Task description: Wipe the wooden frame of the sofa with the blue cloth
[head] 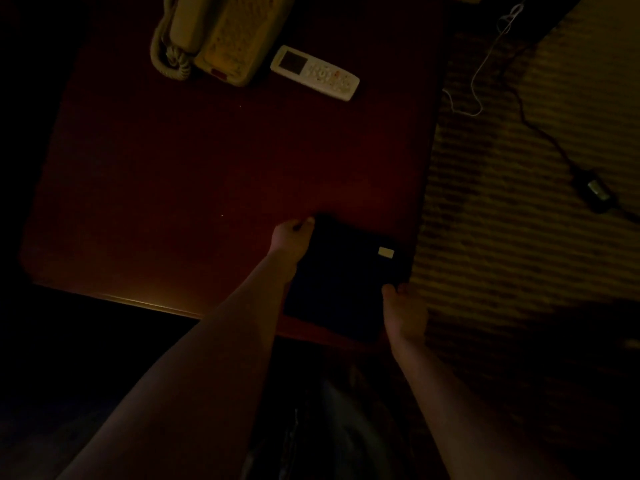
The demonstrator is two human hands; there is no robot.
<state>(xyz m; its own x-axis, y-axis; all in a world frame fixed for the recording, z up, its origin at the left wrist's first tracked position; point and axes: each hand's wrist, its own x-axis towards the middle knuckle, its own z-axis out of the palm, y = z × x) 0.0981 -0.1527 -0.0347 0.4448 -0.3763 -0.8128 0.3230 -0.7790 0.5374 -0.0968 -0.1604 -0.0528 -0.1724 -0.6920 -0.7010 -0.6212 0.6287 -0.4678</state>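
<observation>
gripping opposite corners, both hands are on the dark folded square cloth [341, 271] with a small pale tag, which lies flat at the near right corner of the dark reddish wooden tabletop [194, 174]. left hand [292, 235] pinches the far left corner with curled fingers; right hand [405, 315] pinches the near right edge, thumb on top. light is very dim, so the cloth's colour reads almost black. far up the tabletop sits a cream corded telephone [221, 32], and just beside it a white remote control [314, 72] with a small screen. to the right, striped carpet floor [519, 220] carries a thin white cable [479, 88] and a black cord with adapter [595, 190].
</observation>
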